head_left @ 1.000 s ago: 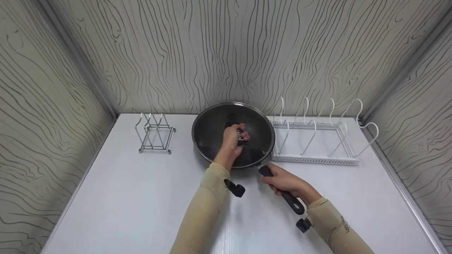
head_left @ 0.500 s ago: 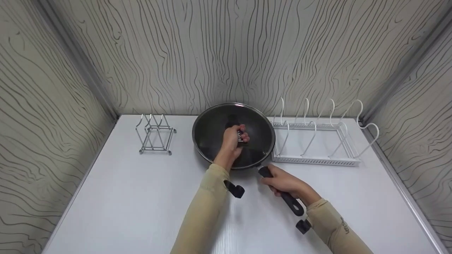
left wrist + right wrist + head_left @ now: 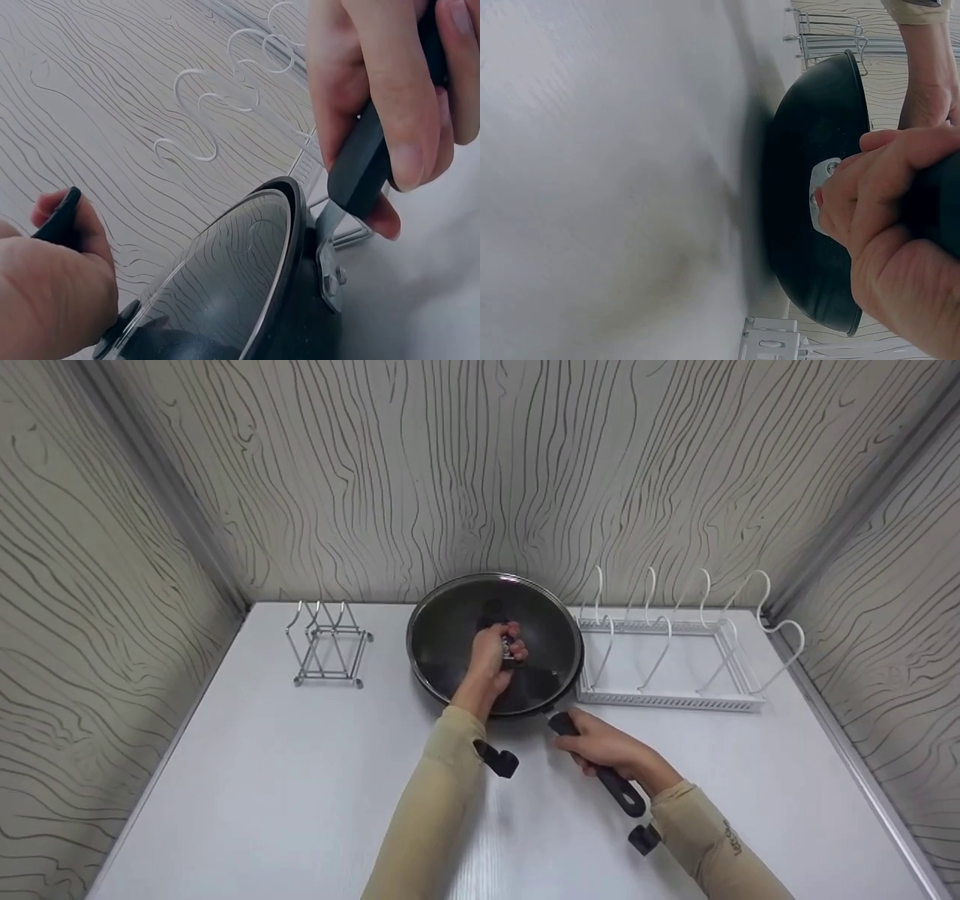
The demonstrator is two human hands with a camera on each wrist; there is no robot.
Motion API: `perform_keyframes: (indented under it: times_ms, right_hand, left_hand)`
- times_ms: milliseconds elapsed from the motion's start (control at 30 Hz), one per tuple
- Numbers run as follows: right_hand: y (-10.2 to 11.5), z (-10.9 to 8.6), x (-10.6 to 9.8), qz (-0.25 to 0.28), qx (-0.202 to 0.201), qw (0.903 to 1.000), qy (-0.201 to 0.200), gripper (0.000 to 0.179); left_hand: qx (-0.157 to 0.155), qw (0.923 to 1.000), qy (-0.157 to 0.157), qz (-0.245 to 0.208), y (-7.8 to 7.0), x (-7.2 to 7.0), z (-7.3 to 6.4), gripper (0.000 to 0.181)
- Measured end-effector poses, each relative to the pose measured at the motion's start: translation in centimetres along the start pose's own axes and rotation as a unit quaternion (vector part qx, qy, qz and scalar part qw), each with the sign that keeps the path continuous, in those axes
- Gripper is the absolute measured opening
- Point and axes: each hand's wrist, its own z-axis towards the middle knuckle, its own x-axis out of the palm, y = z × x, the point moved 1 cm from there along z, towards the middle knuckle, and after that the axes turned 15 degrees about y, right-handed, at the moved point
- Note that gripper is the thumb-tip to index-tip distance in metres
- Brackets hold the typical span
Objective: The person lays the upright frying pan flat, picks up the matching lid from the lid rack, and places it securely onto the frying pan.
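A dark pan (image 3: 802, 150) stands at the back middle of the white table, covered by a round glass lid (image 3: 450, 641) with a metal rim. My left hand (image 3: 491, 654) grips the black handle (image 3: 64, 221) on the lid, fingers curled round it. In the left wrist view the lid's edge lies just off the pan's rim on the handle side, with a strip of the rim showing beyond it. My right hand (image 3: 609, 748) holds the pan's long black handle (image 3: 626, 796), which points toward the front right. The pan's inside shows only dimly through the glass.
A small chrome wire rack (image 3: 330, 652) stands on the left of the table (image 3: 285, 780). Right beside the pan is a larger white rack (image 3: 667, 701) with tall curved dividers. Wood-patterned walls (image 3: 480, 465) enclose the back and sides.
The lid has shifted slightly up and to the left with my left hand, and more of the pan's rim shows at the lower right. My right hand keeps its place on the pan handle.
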Motion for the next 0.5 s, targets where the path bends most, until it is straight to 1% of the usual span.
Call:
perform_keyframes:
  times_ms: [100, 233, 500]
  right_hand:
    - [0.07, 0.0, -0.08, -0.002, 0.002, 1.0, 0.0, 0.039]
    - [0.01, 0.0, -0.13, -0.004, 0.005, 1.0, 0.0, 0.038]
    - [0.04, -0.03, -0.11, -0.009, 0.01, 0.9999, 0.001, 0.042]
  left_hand:
    - [0.0, 1.0, -0.004, -0.003, -0.05, 0.25, 0.01, 0.021]
    - [0.0, 0.9999, -0.01, -0.004, -0.07, 0.46, -0.08, 0.021]
    - [0.009, 0.9998, -0.015, -0.01, 0.04, 0.64, -0.2, 0.021]
